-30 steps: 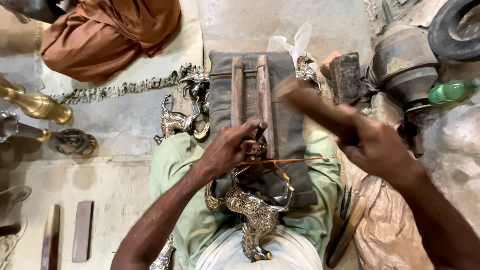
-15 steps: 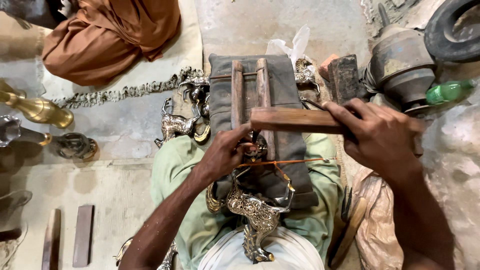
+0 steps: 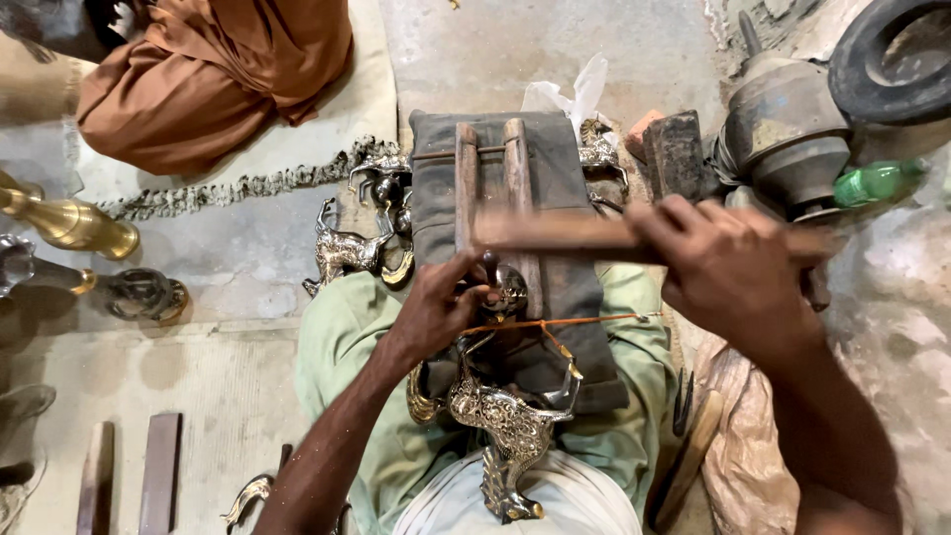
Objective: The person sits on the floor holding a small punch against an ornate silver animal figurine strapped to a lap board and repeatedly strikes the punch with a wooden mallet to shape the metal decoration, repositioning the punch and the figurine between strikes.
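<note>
Hammering away on a brass deer figurine over the lap.

Right hand wrapped tight around a wooden mallet, blurred, long axis running side to side, head end pointing left above the two wooden bars on the grey pad. Left hand pinching a small punch, roughly upright, tip down on the brass deer figurine. Figurine lying lengthwise toward the body, tied down with an orange cord. More brass animal figures just left of the pad, green bottle far right.
</note>
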Demonstrator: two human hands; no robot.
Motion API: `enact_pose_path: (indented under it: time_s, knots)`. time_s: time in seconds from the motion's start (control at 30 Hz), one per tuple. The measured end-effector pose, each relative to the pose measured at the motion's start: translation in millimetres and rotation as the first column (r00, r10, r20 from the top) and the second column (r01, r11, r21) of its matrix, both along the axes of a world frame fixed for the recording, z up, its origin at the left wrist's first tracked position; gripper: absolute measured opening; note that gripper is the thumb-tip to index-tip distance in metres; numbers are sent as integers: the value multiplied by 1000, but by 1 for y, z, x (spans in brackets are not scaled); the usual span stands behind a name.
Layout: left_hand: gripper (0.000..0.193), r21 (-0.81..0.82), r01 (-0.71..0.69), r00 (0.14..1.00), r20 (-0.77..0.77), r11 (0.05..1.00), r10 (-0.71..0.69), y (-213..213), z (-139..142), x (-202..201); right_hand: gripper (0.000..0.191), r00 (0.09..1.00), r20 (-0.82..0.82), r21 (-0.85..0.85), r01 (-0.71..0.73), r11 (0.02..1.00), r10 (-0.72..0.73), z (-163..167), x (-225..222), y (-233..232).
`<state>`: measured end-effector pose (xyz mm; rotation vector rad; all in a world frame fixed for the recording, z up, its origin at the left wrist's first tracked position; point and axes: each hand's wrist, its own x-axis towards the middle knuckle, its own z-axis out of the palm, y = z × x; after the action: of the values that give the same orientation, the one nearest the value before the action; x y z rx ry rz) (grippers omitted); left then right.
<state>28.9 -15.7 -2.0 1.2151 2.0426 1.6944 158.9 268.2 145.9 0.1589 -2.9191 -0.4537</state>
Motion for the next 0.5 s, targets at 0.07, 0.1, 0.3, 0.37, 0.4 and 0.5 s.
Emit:
enact_pose_path:
  time_s: [0.07, 0.1, 0.3, 0.37, 0.4, 0.5]
  knots:
    - [25, 16, 3, 1000, 16, 1000, -4, -1, -1, 0, 47, 999, -23, -5, -26, 1000, 26, 2, -2, -2]
    - [30, 23, 11, 1000, 20, 1000, -12, -2, -2, -1, 48, 995, -72, -149, -78, 986, 68, 4, -4, -3]
    - [33, 66, 20, 1000, -4, 998, -19, -3, -10, -2, 40, 993, -84, -152, -100, 983, 88, 12, -9, -8]
    - [36, 34, -3, 1000, 10, 999, 2, -3, -12, -1, 40, 993, -77, -148, -98, 984, 87, 13, -10, -9]
    - [31, 32, -1, 1000, 9, 999, 1, -3, -12, -2, 40, 997, -52, -1, -57, 998, 57, 13, -10, -9]
    - [29, 18, -4, 1000, -2, 1000, 4, -5, -12, -2, 42, 989, -83, -131, -133, 982, 122, 12, -13, -8]
